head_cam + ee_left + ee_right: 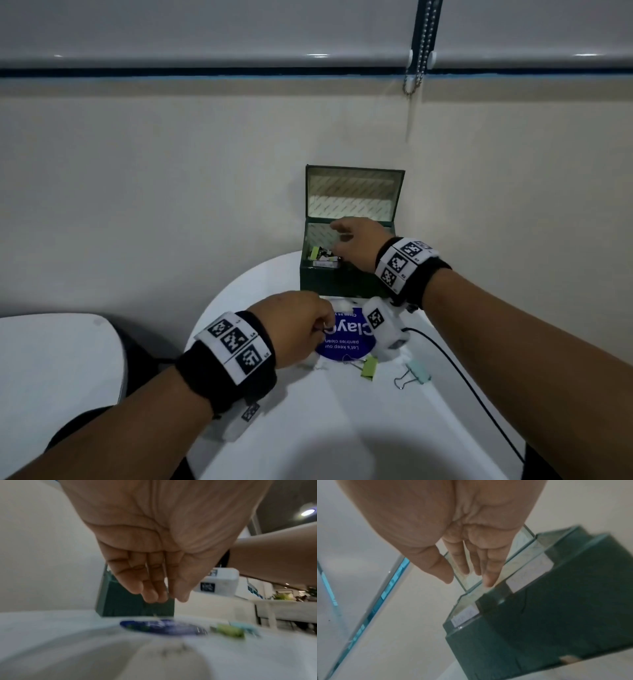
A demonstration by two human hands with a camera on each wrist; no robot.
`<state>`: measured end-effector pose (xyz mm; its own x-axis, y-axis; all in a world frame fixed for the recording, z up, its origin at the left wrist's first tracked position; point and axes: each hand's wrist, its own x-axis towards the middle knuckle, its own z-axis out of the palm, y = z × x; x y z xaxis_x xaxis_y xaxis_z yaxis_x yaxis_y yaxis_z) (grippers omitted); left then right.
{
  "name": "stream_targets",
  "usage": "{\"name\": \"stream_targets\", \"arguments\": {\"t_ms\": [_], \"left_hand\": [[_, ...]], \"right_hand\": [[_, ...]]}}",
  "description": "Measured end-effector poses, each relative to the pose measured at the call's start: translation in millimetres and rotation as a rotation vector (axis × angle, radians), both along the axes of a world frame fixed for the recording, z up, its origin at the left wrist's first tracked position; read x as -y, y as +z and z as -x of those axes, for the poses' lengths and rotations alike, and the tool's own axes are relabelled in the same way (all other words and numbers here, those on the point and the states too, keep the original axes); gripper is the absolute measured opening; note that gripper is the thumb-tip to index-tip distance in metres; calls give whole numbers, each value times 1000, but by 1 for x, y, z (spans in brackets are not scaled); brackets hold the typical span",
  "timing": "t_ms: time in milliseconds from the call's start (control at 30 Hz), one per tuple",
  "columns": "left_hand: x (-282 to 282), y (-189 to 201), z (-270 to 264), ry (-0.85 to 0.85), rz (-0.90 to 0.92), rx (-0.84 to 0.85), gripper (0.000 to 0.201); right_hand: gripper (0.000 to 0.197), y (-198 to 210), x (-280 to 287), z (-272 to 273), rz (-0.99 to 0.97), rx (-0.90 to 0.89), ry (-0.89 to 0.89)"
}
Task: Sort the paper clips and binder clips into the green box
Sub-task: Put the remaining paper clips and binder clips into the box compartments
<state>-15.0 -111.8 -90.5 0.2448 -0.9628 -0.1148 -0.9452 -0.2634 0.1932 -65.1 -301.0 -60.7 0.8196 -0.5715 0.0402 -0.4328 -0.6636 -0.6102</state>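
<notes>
The green box (342,281) stands open at the table's far edge, lid upright, with several clips (320,257) inside. My right hand (352,240) hovers over its opening with fingers loosely extended and nothing in them (467,568); the box's front wall (556,615) is just below. My left hand (305,329) is curled above the blue sticker and pinches a thin wire paper clip (164,573) between thumb and fingers (154,588). A green binder clip (369,367) and a pale teal binder clip (416,373) lie on the table to the right of the left hand.
The round white table (325,428) carries a blue round sticker (346,342) in front of the box. A black cable (462,377) runs along the right side. A white seat (51,359) sits at the left. A few loose paper clips (173,651) show blurred on the table.
</notes>
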Motion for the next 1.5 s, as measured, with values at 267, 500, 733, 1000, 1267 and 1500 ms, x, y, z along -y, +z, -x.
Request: {"name": "stream_targets", "arguments": {"t_ms": [267,500,733,1000,1267,1500], "left_hand": [[5,-20,30,-252,-83,42,62],[17,-20,41,-304,-160,38,46],[19,-16,35,-71,-61,87,34],[19,-20,23,47,49,83,53],[33,2,-3,60,401,-34,36],[79,17,-69,215,378,-32,38]], "right_hand": [[26,-10,-15,117,227,-417,259],[46,-53,-35,169,270,-621,291],[29,-24,-23,129,297,-342,233],[21,25,7,16,379,-120,120],[70,61,63,-5,723,-20,-155],[74,58,73,4,595,-162,-26]]}}
